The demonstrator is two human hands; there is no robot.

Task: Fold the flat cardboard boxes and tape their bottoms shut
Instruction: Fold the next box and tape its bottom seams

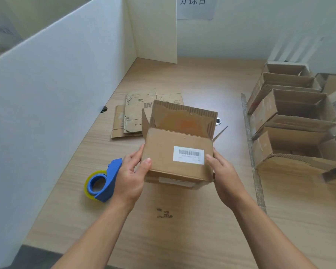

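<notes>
A small brown cardboard box [164, 152] with a white barcode label is held just above the wooden table [182, 220]. Its near flap is folded flat, the far flap stands up and two side flaps stick out. My left hand [131, 176] grips the box's left edge, thumb on the folded flap. My right hand [224, 174] holds the right edge, its thumb on the flap's corner beside the label. A blue tape dispenser [103, 181] with a yellowish roll lies on the table just left of my left hand. Flat cardboard boxes [132, 115] lie stacked behind the held box.
Several folded open boxes [291, 121] stand in a row along the right side. A metal ruler [252, 150] lies between them and the work area. White partition boards [56, 94] wall the left and back. A dark smudge [164, 212] marks the tabletop near me.
</notes>
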